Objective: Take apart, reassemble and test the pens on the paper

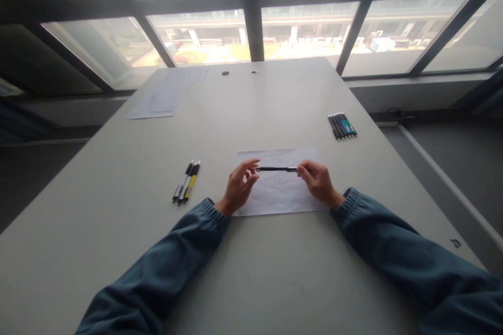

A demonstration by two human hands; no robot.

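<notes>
Slim black pen (276, 169) with a pale silvery tip at each end lies level in the air, held crosswise between the person's two hands just above a white sheet of paper (277, 196) on the long grey table (251, 272). Left hand (239, 187) is half curled, its thumb and first fingers pinched on the pen's left end, the other fingers loosely bent beneath. Right hand (317, 181) is closed more tightly, its fingertips gripping the pen's right end, knuckles turned toward the window. Both wrists rest at the near edge of the sheet, and both arms wear dark blue-green sleeves with gathered cuffs.

To the left of the sheet, well apart from it, three pens with black, white and yellow barrels (186, 182) lie side by side, touching one another, slanted toward the person. Off to the right and farther back, a tight row of dark pens, some with green and blue barrels (342, 125), lies on the tabletop. At the far left corner a few printed white paper sheets (167, 95) overlap one another. Two small round holes (225, 73) sit in the table's far edge, under large windows with dark frames (251, 10)
</notes>
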